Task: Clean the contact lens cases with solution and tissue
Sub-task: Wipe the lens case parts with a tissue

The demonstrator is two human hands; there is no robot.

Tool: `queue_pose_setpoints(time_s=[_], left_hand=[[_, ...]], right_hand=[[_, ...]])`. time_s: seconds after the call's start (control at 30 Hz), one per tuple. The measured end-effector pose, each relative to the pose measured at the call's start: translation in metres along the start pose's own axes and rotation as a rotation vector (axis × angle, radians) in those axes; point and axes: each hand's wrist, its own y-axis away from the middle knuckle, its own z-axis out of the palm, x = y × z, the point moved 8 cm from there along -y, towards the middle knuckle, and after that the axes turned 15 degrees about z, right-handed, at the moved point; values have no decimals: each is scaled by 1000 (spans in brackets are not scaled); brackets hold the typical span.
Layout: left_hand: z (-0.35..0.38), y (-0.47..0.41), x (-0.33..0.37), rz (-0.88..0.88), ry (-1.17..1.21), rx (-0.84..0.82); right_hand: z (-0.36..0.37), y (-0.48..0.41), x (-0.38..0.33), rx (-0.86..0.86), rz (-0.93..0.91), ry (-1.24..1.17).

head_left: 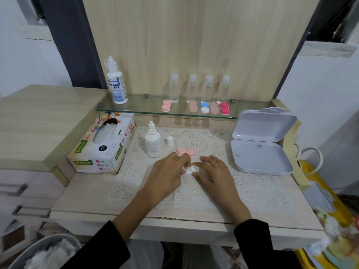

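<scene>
**Desk:** What have you got on the head view?

**Me:** I see the white lens case low on the lace mat, in the middle of the worktop, caught between both hands. The left hand has its fingers curled down and pinching at the case's left end. I can't tell whether a scrap of tissue sits under them. The right hand nips the other end between thumb and forefinger, and its other fingers are spread loosely.

**Desk:** What worries you?

**Me:** My main worry is the open solution bottle. It stands near the left hand with its cap off beside it, so I reckon one wide elbow swing would tip it and soak the mat. The two pink caps lie just beyond the knuckles, and a forward wipe could knock them away.

**Desk:** And the case itself?

**Me:** It's small and probably wet. If I squeeze too hard it may shoot out sideways. I'd also expect the lace to snag it and shed lint into it.

**Desk:** Tissue supply?

**Me:** The tissue box is to the left, beyond the bottle, so reaching for it would cross over the bottle.
</scene>
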Motion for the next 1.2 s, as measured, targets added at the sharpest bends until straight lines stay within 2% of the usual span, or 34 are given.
queue_pose_setpoints(time_s=[0.13,0.27,0.33,0.4,0.5,0.6,0.77,0.93,1.07,1.2], left_hand=[[7,4,-12,-78,94,31],[10,13,-34,-286,487,254],[7,13,-34,-309,533,319],[6,8,-27,-256,483,288],[10,0,-14,-133,284,117],[3,-8,-7,-55,110,35],[2,-19,-4,19,19,-85],[4,-18,-7,20,27,-78],[7,-13,-18,-61,59,-59],[8,2,-34,-159,140,29]], right_hand=[[0,0,1,-7,3,-8],[0,-1,2,-5,2,-3],[1,-2,2,-5,5,4],[1,-1,2,-12,8,7],[2,-1,2,-13,15,6],[2,-1,3,-19,18,1],[2,-1,3,-22,23,-4],[2,-1,3,-29,30,-1],[1,-1,3,-28,26,-8],[1,-1,2,-30,26,-17]])
